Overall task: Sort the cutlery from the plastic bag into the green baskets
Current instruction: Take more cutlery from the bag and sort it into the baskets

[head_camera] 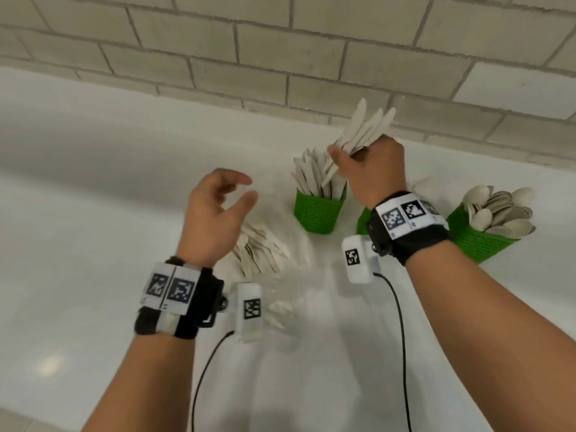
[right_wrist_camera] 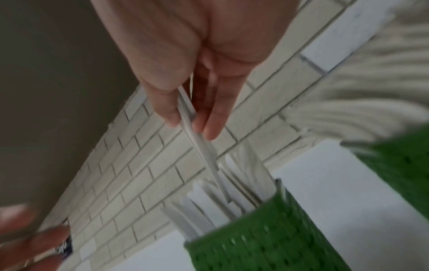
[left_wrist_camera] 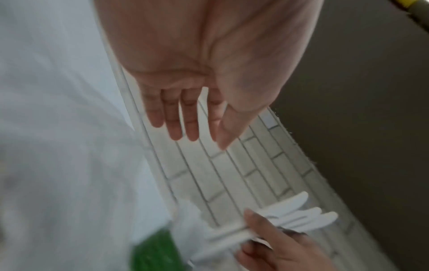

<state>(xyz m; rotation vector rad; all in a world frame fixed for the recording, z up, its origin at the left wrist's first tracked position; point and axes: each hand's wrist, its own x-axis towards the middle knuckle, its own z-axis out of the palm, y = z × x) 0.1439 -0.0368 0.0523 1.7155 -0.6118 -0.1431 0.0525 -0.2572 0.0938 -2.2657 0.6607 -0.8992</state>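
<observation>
From the head view, I see the white countertop (head_camera: 93,182) running back to a brick wall (head_camera: 280,57); its left half lies bare, and the things crowd toward the back edge on the right. My right hand (head_camera: 372,169) is up over the green basket of knives (head_camera: 319,210), fingers curled round a bundle of pale knives (head_camera: 364,129) whose long axis slants, blades up toward the wall, handles down toward that basket. The knives are flat and cream-coloured. A second green basket (head_camera: 363,221) is mostly hidden behind my right wrist, and a third basket of spoons (head_camera: 477,241) stands nearer the right edge. My left hand (head_camera: 215,213) hovers with fingers loosely curled and apart, holding nothing, above the clear plastic bag (head_camera: 290,275), which lies in front of the baskets with more cutlery (head_camera: 255,251) inside.

From the left wrist view, the left hand (left_wrist_camera: 197,82) has its fingers (left_wrist_camera: 171,119) stretched out and slightly apart; below, the right hand (left_wrist_camera: 278,249) grips the knives (left_wrist_camera: 297,216), which are blurred.

From the right wrist view, the right hand (right_wrist_camera: 192,73) has thumb and fingers (right_wrist_camera: 213,117) pinching the knives (right_wrist_camera: 199,139) edge-on, pointing down into the green basket (right_wrist_camera: 267,238) that stands close to the wall, full of upright handles.
</observation>
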